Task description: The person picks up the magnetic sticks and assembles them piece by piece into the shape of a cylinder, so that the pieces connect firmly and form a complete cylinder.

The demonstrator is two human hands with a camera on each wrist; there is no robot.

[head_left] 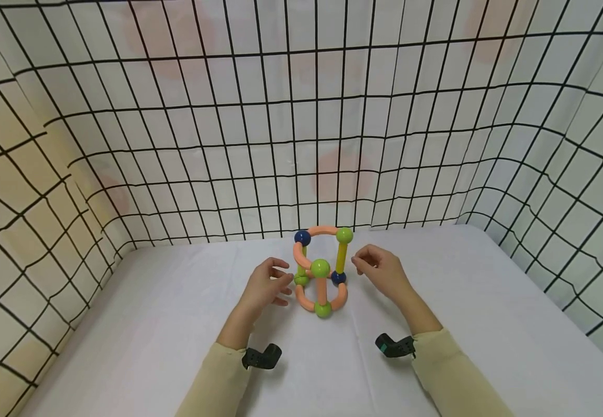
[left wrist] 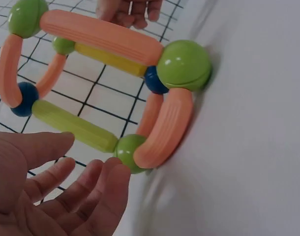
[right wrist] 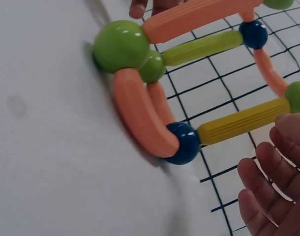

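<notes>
A ball-and-rod building toy frame (head_left: 322,292) stands upright on the white cloth between the hands. Curved orange rods (left wrist: 165,130) run round its base, joining two green balls and a blue ball (right wrist: 183,142). Three uprights rise from these: one orange, one lime green (left wrist: 74,125), one yellow (right wrist: 243,122). Two curved orange rods link the balls on top. My left hand (head_left: 266,285), fingers spread, is beside the lower left green ball (head_left: 301,279); whether it touches cannot be told. My right hand (head_left: 383,271) hovers right of the yellow upright, fingers loosely bent, holding nothing.
White cloth (head_left: 176,336) covers the table. Behind and at both sides hangs a pale curtain with a black grid (head_left: 249,116). Each wrist wears a black camera on a strap, left (head_left: 262,356) and right (head_left: 395,346), below beige sleeves.
</notes>
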